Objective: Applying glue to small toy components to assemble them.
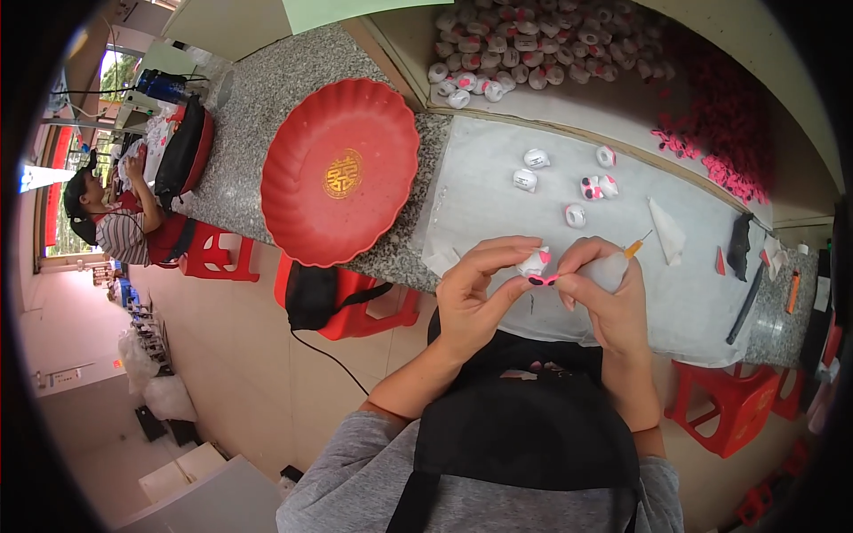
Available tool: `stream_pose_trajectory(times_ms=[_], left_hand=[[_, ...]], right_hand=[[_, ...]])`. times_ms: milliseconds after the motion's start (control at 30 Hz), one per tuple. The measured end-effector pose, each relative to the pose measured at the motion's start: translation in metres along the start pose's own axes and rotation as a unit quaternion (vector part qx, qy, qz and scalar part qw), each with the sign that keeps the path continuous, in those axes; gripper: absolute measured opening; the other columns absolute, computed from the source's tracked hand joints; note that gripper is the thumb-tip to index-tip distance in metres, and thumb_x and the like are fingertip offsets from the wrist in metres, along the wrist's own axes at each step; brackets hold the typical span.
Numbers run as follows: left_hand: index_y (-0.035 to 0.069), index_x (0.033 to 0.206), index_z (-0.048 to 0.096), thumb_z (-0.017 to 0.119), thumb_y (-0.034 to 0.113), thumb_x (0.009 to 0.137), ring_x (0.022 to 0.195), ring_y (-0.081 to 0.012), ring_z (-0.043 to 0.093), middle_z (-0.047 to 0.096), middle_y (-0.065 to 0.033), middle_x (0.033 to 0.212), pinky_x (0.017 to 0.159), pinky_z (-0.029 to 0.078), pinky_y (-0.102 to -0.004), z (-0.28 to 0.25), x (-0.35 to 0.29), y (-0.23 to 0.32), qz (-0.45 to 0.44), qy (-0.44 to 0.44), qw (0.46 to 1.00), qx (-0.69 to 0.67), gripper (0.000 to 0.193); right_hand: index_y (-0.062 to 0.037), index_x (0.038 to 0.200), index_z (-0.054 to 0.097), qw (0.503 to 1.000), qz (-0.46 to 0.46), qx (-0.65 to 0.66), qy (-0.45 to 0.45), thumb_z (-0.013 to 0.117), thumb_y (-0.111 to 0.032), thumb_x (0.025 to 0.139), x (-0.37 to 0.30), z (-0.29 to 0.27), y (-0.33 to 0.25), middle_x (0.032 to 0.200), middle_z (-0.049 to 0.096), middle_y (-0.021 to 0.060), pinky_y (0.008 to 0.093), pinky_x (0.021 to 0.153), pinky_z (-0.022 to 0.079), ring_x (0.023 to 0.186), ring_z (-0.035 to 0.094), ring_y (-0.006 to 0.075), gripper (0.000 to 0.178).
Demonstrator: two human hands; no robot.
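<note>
My left hand point(480, 298) is closed, pinching a small white rounded figure point(534, 263) with pink patches between thumb and fingers. Against its lower side sits a tiny pair of pink sunglasses point(537, 281) with dark lenses. The fingertips of my right hand point(613, 298) meet the right end of these sunglasses. Tucked in that same hand is a translucent white squeeze bottle point(607, 270), its yellow needle tip point(633, 250) pointing up and right. Beyond my hands, several similar white figures point(575, 215) lie on a white sheet point(498, 195); one beside them wears pink-and-black sunglasses point(590, 187).
A big red scalloped tray point(293, 160) rests on the granite counter to the left. Heaped white figures point(533, 53) and pink pieces point(724, 133) fill the far shelf. A white scrap point(666, 233), black cloth point(739, 246) and orange cutter point(793, 293) lie right. Another person point(120, 218) sits far left.
</note>
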State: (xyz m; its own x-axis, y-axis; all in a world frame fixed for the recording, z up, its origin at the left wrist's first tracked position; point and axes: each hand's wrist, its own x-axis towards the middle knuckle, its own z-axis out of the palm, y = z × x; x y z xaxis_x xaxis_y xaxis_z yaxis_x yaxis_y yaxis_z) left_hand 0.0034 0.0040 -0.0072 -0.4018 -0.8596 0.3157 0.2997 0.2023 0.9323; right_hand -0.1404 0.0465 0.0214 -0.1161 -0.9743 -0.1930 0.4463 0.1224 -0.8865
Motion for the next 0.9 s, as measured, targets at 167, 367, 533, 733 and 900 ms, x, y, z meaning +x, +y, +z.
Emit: stream_pose_trajectory(times_ms=[167,367,533,733,900], left_hand=[[-0.001,0.092,0.046,0.056,-0.008,0.067,0.094,-0.0255,0.048,0.049,-0.0209,0.098,0.079,0.04,-0.0319,0.002,0.001,0.001,0.003,-0.018,1.0,0.013,0.028],[-0.002,0.092,0.046,0.057,-0.006,0.066,0.095,-0.0254,0.048,0.049,-0.0208,0.098,0.08,0.039,-0.032,0.003,0.003,0.004,-0.01,-0.029,0.999,-0.021,0.028],[-0.002,0.092,0.046,0.056,-0.004,0.068,0.095,-0.0246,0.048,0.049,-0.0209,0.098,0.08,0.038,-0.0322,0.005,0.005,0.009,-0.087,-0.002,0.994,-0.063,0.025],[-0.001,0.092,0.048,0.053,-0.004,0.07,0.096,-0.0262,0.047,0.049,-0.0211,0.099,0.082,0.037,-0.0356,0.001,0.003,0.007,-0.087,-0.038,0.989,-0.114,0.024],[-0.001,0.089,0.05,0.053,-0.002,0.071,0.095,-0.0284,0.047,0.052,-0.0184,0.094,0.081,0.038,-0.0376,0.001,0.002,0.005,-0.062,-0.058,0.99,-0.116,0.018]], right_hand=[[0.0011,0.069,0.049,1.0,-0.004,0.009,-0.004,0.056,0.002,0.065,0.0,-0.002,0.002,0.064,0.048,0.0058,0.0204,0.046,0.035,0.051,0.044,0.0103,0.009],[0.001,0.069,0.049,1.0,-0.013,-0.014,0.011,0.057,0.0,0.065,0.0,-0.002,0.003,0.065,0.048,0.0049,0.0201,0.046,0.034,0.052,0.044,0.0093,0.009],[0.0,0.075,0.05,0.995,-0.071,-0.062,0.018,0.06,0.001,0.063,0.0,0.001,0.007,0.069,0.049,0.0036,0.0195,0.048,0.035,0.056,0.044,0.0082,0.016],[-0.0006,0.086,0.052,0.994,-0.087,-0.053,-0.024,0.064,0.002,0.06,-0.002,0.008,0.005,0.074,0.052,0.0026,0.0193,0.057,0.038,0.063,0.047,0.0071,0.029],[-0.0001,0.089,0.055,0.99,-0.112,-0.073,-0.049,0.065,0.002,0.061,-0.002,-0.001,0.013,0.076,0.055,0.0029,0.0191,0.059,0.039,0.065,0.048,0.0065,0.029]])
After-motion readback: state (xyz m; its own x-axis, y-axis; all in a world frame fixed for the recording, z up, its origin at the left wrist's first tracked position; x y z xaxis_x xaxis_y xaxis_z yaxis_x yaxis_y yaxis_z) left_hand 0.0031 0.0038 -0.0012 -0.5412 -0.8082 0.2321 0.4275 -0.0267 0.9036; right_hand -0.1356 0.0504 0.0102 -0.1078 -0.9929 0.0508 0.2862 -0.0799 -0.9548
